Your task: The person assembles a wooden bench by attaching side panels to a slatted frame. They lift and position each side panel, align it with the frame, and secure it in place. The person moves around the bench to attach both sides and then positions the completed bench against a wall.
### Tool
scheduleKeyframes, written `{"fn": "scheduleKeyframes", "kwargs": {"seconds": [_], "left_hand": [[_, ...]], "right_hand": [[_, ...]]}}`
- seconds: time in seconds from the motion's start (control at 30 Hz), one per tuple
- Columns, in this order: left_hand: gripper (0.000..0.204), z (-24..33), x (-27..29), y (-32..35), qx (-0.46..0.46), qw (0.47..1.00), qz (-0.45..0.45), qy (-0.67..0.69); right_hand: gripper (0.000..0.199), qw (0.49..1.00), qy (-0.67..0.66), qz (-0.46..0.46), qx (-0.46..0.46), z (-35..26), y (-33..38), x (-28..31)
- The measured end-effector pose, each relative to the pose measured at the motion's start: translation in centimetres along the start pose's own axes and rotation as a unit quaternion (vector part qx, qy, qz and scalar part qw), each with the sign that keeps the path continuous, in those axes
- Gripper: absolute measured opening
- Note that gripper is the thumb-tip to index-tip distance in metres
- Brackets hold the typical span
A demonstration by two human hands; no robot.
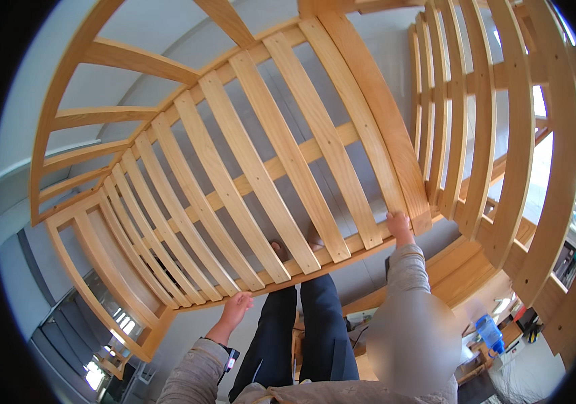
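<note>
A pale wooden bed frame with a row of flat slats (261, 163) spreads out in front of me. Its near side rail (332, 264) runs between my two hands. At the right end of that rail, my right hand (400, 227) is closed over the wood, beside the wide end board (375, 111). Farther left, my left hand (236, 308) is at the rail's outer edge, its fingers curled against the wood; the rail partly hides its grip. Below the rail are my legs in dark trousers (321, 330). My feet show dimly through the gaps between slats.
A tall barred wooden side (126, 59) rises along the far left. To the right stands another slatted wooden panel (518, 128). A wooden cabinet (463, 269) and a blue water bottle (490, 333) are at the lower right. Dark curtains (73, 337) hang at the lower left.
</note>
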State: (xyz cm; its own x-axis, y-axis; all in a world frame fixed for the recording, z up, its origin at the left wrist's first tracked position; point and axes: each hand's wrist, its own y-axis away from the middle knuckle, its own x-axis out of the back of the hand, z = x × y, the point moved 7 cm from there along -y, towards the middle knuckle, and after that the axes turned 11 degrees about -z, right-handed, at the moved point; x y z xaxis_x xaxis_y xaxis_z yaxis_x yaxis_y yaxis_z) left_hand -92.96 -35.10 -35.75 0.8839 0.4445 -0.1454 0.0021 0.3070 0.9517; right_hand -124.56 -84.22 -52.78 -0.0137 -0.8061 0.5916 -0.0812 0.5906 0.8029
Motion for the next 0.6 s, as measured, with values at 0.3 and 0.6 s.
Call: {"fn": "scheduleKeyframes", "kwargs": {"seconds": [0.3,0.6], "left_hand": [[0.027,2.6,2.7,5.4,-0.04,0.999,0.022,-0.019],[0.028,7.2,3.9,14.6,-0.133,0.99,0.036,0.023]], "right_hand": [[0.026,0.986,-0.082,-0.024,0.146,-6.6,14.6,-3.6],[0.028,0.972,-0.109,-0.18,0.101,-1.3,33.7,-7.2]]}}
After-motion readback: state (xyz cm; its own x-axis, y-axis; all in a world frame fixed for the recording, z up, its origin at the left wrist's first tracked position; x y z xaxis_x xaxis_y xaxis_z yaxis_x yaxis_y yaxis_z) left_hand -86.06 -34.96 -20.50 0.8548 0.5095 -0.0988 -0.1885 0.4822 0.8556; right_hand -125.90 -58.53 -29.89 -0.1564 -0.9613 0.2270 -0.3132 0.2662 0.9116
